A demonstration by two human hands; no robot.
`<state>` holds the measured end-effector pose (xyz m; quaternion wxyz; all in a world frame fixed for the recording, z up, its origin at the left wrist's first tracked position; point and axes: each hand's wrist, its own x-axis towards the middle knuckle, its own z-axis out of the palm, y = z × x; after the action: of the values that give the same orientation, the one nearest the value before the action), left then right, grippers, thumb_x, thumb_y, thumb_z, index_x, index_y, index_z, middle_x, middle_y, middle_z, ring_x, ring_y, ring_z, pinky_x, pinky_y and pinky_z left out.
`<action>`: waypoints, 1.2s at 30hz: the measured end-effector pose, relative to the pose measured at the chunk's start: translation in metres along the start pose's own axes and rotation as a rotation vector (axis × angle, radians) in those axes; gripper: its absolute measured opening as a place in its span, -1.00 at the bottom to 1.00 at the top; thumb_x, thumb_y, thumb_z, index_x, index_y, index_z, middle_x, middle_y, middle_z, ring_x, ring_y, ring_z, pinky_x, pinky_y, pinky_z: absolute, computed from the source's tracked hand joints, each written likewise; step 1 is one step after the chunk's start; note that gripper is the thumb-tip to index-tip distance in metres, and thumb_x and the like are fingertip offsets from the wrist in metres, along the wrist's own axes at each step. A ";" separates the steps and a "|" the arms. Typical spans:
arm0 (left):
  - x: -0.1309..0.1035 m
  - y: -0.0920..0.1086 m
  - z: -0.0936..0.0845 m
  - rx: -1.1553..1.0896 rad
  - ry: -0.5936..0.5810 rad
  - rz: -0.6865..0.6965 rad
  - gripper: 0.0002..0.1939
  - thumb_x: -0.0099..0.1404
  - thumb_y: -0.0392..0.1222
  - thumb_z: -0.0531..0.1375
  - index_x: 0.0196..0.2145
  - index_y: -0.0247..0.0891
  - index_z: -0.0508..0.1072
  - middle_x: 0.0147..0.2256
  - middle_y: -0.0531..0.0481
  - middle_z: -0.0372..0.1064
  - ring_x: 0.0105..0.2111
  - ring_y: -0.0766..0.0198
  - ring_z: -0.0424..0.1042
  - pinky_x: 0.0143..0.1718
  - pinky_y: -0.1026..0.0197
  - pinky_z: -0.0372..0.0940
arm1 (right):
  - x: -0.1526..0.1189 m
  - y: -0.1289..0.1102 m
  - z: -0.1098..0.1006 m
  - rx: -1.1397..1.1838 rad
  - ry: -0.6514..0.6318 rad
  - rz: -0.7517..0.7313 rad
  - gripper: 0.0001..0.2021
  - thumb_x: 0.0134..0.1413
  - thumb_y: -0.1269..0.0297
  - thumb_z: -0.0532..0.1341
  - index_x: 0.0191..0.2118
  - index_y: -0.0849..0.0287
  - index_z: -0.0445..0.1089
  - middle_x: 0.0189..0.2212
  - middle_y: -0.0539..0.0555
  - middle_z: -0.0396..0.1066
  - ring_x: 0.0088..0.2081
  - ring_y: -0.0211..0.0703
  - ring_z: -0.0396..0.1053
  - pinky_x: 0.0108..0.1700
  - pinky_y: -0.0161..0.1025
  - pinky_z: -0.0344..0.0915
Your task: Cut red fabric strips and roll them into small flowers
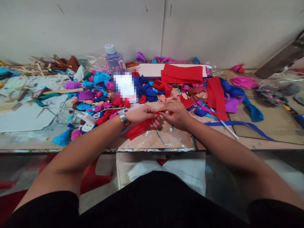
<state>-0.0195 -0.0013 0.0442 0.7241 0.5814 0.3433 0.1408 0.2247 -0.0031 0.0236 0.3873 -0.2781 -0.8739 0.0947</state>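
Note:
Over the front of the worktable, a strip of red crepe paper point(138, 128) stretches between my hands, its loose end hanging down to the left. My left hand point(142, 115), with a metal watch point(123, 117) at the wrist, pinches the strip between thumb and fingers. On the strip's other end, my right hand point(177, 112) is closed, fingertips meeting those of my left. Just beyond lie crumpled blue paper pieces point(149, 91) and a small peach-coloured piece point(162, 98). Flat red paper strips point(181, 74) rest on a white board point(147, 70) behind.
A clear bottle with a white cap point(110, 48) stands at the back, beside a blurred bright patch. A white power strip point(88, 125) lies near my left forearm. Thin wooden sticks point(40, 65) are heaped at back left. Cardboard point(282, 128) lies at right, with a blue strip point(247, 124) across it.

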 end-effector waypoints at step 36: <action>-0.009 0.008 0.020 1.071 0.405 0.393 -0.61 0.56 -0.02 0.13 -0.30 -0.25 0.64 -0.45 0.00 0.57 -0.50 0.33 0.38 -0.40 0.24 0.11 | 0.004 -0.005 0.004 0.122 -0.027 0.125 -0.97 0.28 0.32 0.32 -0.23 0.06 0.51 -0.11 0.12 0.63 0.02 0.11 0.51 0.17 0.12 0.27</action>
<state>-0.0113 -0.0193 0.0562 0.2114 0.8792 0.3837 0.1874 0.2179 -0.0048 0.0250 0.3851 -0.3069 -0.8525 0.1755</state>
